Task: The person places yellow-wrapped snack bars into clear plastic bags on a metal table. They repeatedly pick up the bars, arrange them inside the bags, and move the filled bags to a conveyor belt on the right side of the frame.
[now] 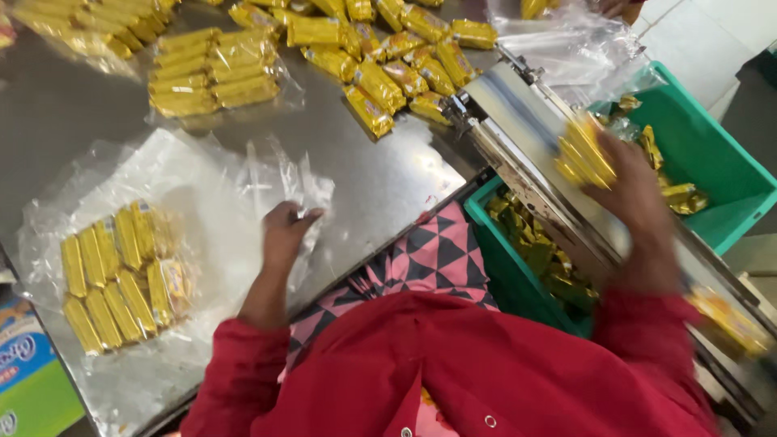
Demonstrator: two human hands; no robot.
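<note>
My left hand (pixel 285 229) rests on the steel table (pixel 388 174), fingers pinching the edge of a clear plastic bag (pixel 243 190) spread flat there. A bagged pack of yellow wrapped bars (pixel 121 275) lies to its left on more clear plastic. My right hand (pixel 635 190), blurred, is raised over the sealing machine's belt (pixel 518 113) and grips a stack of yellow wrapped bars (pixel 584 151). Both sleeves are red.
Loose yellow bars (pixel 388 57) are heaped at the table's far side, with two filled bags (pixel 212 73) beside them. A green crate (pixel 712 154) with yellow wrappers sits right of the belt, another (pixel 526 251) below it. A printed carton (pixel 28 376) stands at bottom left.
</note>
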